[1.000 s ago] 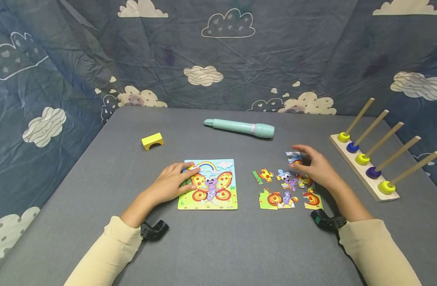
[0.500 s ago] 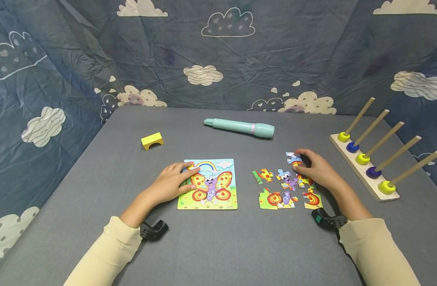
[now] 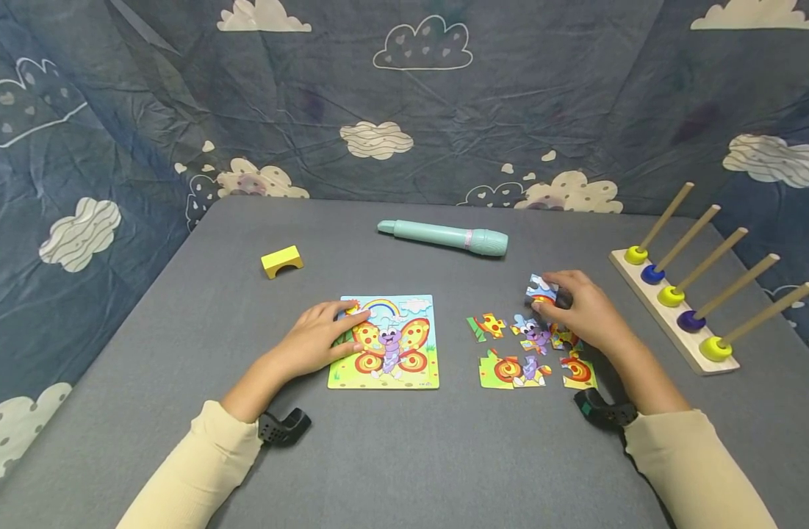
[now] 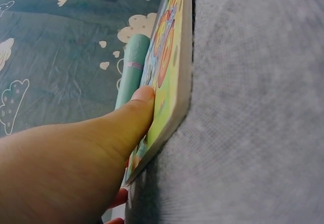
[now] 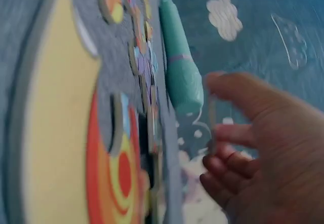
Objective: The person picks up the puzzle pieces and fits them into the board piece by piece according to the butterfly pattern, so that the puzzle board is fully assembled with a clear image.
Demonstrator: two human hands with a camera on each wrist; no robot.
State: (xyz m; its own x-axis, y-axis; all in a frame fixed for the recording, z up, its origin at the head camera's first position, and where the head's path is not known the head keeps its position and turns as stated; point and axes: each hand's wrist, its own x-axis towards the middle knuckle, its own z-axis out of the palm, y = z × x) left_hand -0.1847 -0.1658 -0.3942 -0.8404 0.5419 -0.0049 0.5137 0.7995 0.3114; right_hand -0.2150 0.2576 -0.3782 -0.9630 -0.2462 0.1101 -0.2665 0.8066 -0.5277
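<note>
A puzzle piece [image 3: 542, 289] printed with sky and a red-orange arc is pinched between the thumb and fingers of my right hand [image 3: 585, 308]. It is tilted and raised over the table; in the right wrist view the piece [image 5: 212, 125] shows edge-on. Below and left of that hand lie several loose butterfly puzzle pieces [image 3: 535, 334], some partly hidden by it. My left hand [image 3: 318, 338] rests on the left side of the square butterfly puzzle board [image 3: 417, 375], fingers spread over its picture. The left wrist view shows the thumb [image 4: 136, 110] lying on the board.
A mint-green toy microphone [image 3: 444, 235] lies behind the board and the pieces. Back left sits a yellow arch block [image 3: 282, 261]. To the right stands a wooden peg rack [image 3: 675, 312] with upright pegs and yellow and blue rings. A cloud-printed cloth hangs behind the grey table.
My right hand has taken hold of the sky piece and lifted it off the table, tilting it. The left hand stays on the board.
</note>
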